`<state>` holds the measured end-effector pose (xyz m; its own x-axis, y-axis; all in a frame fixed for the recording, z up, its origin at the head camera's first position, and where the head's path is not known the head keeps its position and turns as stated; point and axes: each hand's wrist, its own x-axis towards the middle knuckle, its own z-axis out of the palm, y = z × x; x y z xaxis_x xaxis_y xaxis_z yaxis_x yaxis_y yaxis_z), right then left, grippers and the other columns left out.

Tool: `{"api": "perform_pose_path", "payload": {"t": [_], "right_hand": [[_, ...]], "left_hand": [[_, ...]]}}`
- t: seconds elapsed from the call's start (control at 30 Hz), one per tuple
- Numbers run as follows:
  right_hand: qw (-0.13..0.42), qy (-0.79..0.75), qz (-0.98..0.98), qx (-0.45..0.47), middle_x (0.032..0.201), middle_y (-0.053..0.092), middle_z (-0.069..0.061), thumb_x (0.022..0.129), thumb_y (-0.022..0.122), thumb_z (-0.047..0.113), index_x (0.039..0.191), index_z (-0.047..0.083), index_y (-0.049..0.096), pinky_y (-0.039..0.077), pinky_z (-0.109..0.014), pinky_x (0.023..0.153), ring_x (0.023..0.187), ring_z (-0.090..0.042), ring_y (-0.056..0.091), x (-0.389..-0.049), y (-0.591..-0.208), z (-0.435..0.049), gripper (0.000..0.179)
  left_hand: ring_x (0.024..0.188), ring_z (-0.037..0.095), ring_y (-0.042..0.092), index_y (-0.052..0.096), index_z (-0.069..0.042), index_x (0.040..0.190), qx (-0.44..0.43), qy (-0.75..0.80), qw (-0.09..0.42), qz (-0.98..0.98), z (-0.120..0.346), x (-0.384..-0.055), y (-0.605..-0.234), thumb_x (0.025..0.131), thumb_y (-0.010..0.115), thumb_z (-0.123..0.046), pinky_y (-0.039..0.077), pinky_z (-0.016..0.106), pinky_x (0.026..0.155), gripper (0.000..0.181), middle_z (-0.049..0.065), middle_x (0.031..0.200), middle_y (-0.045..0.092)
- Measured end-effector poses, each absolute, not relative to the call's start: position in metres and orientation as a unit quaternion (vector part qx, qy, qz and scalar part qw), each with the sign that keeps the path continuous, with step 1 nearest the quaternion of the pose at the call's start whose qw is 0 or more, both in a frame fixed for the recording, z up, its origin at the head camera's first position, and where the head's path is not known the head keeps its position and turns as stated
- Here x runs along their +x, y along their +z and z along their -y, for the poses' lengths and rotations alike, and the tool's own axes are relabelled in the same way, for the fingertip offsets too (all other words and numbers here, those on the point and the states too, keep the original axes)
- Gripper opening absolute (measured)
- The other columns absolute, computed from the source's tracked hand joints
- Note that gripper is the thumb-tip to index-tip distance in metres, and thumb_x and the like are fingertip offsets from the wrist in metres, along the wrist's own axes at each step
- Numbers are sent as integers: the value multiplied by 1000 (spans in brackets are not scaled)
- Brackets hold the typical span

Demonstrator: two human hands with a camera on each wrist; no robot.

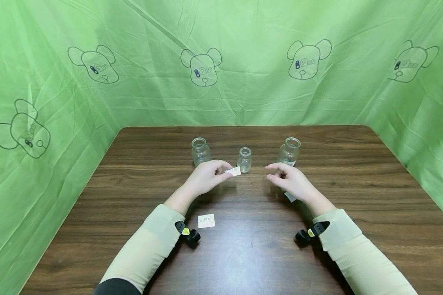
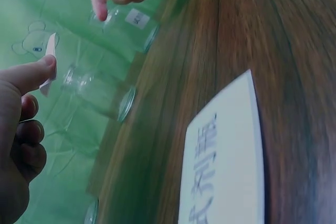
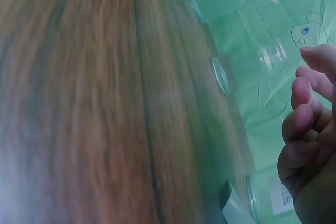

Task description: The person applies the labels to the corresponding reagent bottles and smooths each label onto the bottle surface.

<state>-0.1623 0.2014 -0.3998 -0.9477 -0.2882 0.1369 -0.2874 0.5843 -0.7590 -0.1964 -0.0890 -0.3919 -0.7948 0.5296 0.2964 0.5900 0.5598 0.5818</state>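
Note:
My left hand (image 1: 206,177) pinches a small white paper label (image 1: 234,171) between thumb and forefinger, just in front of the small glass jar (image 1: 245,159) in the middle. Behind that hand stands a bigger glass jar (image 1: 200,150), partly hidden by it. On the right, my right hand (image 1: 291,180) hovers with thumb and forefinger apart and nothing between them. A third glass jar (image 1: 288,151) is behind it, bearing a white label (image 2: 137,18) with dark writing. In the right wrist view, the right hand's other fingers (image 3: 298,124) are loosely bent.
Another white label (image 1: 206,221) with handwriting lies on the brown wooden table (image 1: 140,172) near the left wrist. A pale paper scrap (image 1: 290,197) lies partly under the right hand. Green cloth (image 1: 243,98) with printed bear faces surrounds the table. Each wrist wears a black camera.

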Motion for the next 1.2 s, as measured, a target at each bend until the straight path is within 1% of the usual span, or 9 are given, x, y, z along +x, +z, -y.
{"api": "perform_pose_path", "payload": {"t": [0.13,0.3,0.53,0.73,0.9,1.2], "right_hand": [[10,-440,-881,-176,68,53,0,88,65,23,117,7,61,40,-28,44,50,-12,47,-160,-397,-193,33],[15,-462,-865,-192,67,52,-2,88,66,19,114,6,63,38,-28,42,49,-14,46,-156,-391,-185,29],[16,-482,-851,-207,67,51,-2,87,65,10,111,4,63,38,-25,44,49,-11,44,-153,-389,-179,24],[14,-503,-837,-214,66,50,-4,87,62,0,109,-6,60,36,-24,44,50,-8,42,-142,-371,-169,23],[19,-506,-836,-213,66,50,-5,86,62,-1,107,-7,60,36,-23,45,50,-7,42,-134,-360,-163,21],[9,-505,-838,-207,65,51,-4,86,63,0,103,-5,61,36,-23,45,49,-7,42,-133,-359,-162,17]], "left_hand": [[59,6,42,67,-21,101,-324,-343,41,881,80,-196,-391,88,65,-32,37,26,55,18,-8,67,45],[57,5,39,67,-19,104,-336,-341,29,877,70,-194,-390,88,64,-33,35,24,53,21,-8,66,43],[56,4,38,66,-18,105,-344,-340,30,875,61,-190,-391,88,64,-31,33,23,52,21,-8,67,43],[56,5,39,65,-20,105,-341,-330,38,879,56,-187,-395,88,65,-32,34,23,52,21,-8,68,44],[56,6,39,64,-21,105,-340,-336,35,878,54,-185,-397,88,64,-32,34,23,51,20,-9,67,44],[54,3,37,63,-21,105,-343,-343,65,872,51,-184,-398,88,66,-30,33,22,50,19,-9,67,44]]}}
